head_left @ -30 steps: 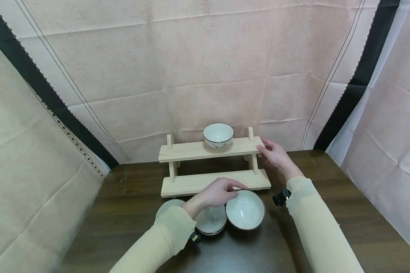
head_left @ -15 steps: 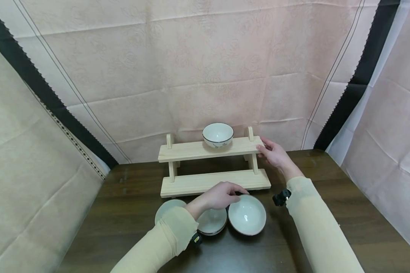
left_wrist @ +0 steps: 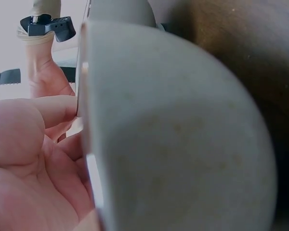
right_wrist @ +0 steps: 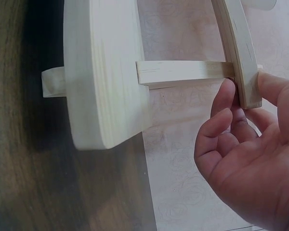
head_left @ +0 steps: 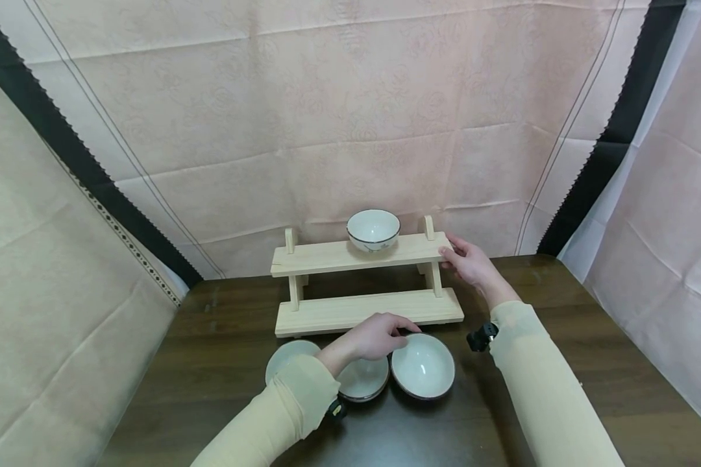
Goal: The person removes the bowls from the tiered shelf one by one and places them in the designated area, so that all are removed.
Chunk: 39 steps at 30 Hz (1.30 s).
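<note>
My left hand (head_left: 374, 336) reaches over the middle bowl (head_left: 362, 379) and pinches the back rim of the right-hand white bowl (head_left: 423, 370). That bowl has a thin dark rim. Filling the left wrist view, a pale bowl wall (left_wrist: 183, 130) hides part of the fingers and the spot they hold. My right hand (head_left: 470, 263) holds the right end of the upper board of a two-tier wooden shelf (head_left: 327, 258). Seen from the right wrist, its thumb and fingers (right_wrist: 221, 96) are on either side of the board end.
One small bowl (head_left: 374, 228) with a floral pattern stands on the upper board. The lower board (head_left: 368, 311) lies just behind the front bowls. Another bowl (head_left: 289, 357) sits left of my left wrist. Brown tabletop (head_left: 531, 337) extends to the right; a pale cloth wall (head_left: 350, 117) rises behind.
The right-hand bowl has shifted slightly toward me and right, with my left hand at its rim, then stayed about there. My right hand keeps its hold on the shelf.
</note>
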### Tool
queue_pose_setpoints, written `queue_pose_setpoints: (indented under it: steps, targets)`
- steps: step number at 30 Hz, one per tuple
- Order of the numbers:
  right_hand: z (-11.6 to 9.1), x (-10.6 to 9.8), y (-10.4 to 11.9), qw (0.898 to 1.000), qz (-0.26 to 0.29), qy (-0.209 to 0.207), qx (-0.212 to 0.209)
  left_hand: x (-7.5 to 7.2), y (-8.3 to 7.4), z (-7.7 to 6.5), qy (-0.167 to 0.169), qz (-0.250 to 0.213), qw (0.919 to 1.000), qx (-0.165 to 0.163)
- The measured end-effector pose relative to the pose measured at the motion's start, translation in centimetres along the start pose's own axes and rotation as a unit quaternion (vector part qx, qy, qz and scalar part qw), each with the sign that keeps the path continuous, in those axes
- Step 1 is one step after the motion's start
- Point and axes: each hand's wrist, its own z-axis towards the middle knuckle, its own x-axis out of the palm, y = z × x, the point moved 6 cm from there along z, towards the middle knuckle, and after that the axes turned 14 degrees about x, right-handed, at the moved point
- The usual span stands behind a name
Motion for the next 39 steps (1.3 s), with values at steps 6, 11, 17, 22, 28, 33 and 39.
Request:
queue_pose_setpoints:
  steps: [6, 11, 17, 22, 28, 33, 39]
  targets:
    - [0.0, 0.0, 0.0, 1.000, 0.000, 0.002, -0.003, 0.1, 0.2, 0.0, 0.010, 0.025, 0.9996, -0.011]
    - [0.1, 0.1, 0.0, 1.000, 0.000, 0.001, -0.006, 0.1, 0.3, 0.0, 0.016, 0.024, 0.9994, -0.017]
    - [0.2, 0.0, 0.0, 1.000, -0.005, -0.005, -0.005, 0.2, 0.4, 0.2, 0.020, 0.023, 0.9994, -0.016]
    - [0.0, 0.1, 0.0, 1.000, -0.005, -0.004, -0.005, 0.3, 0.7, 0.5, 0.015, 0.032, 0.9993, -0.010]
    - [0.1, 0.1, 0.2, 1.000, 0.003, -0.004, -0.003, 0.3, 0.9, 0.7, 0.008, 0.050, 0.9987, -0.002]
    - [0.0, 0.1, 0.2, 1.000, 0.000, -0.005, -0.002, 0.3, 1.0, 0.6, 0.009, 0.049, 0.9987, -0.006]
    - [0.0, 0.0, -0.1, 1.000, 0.002, -0.003, 0.000, 0.4, 1.1, 0.5, 0.013, 0.044, 0.9989, -0.012]
